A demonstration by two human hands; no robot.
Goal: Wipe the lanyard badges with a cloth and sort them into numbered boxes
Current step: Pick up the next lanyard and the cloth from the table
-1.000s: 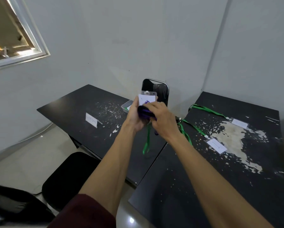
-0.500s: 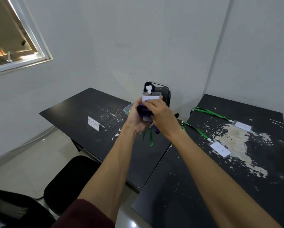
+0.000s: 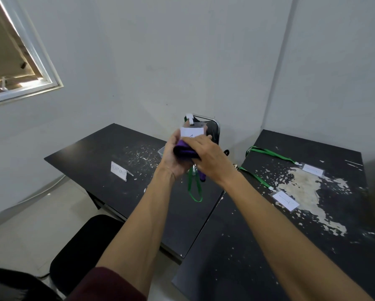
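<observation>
Head cam has both hands up in front of the wall, over the gap between the two black tables. The left hand [image 3: 171, 158] has its fingers curled round the badge [image 3: 192, 132] from behind and holds it upright, with its green strap [image 3: 194, 189] dangling in a loop below. The right hand [image 3: 211, 158] has its fingers bent over a bunched purple cloth [image 3: 183, 151] and presses it against the lower front of the badge. I can't see that thumb.

So I'd say this is mid-wipe on this one, sorting not started for it. The number on the card is half covered by the cloth and I can't read it.

Two more badges [image 3: 286, 200] [image 3: 312, 169] lie on the right table [image 3: 269, 246], so there's plenty left. Only a corner of a clear box [image 3: 161, 151] peeks out behind the left hand.

Next move probably needs the cloth pulled off, the number checked, then the badge dropped in the matching box without the strap snagging.
</observation>
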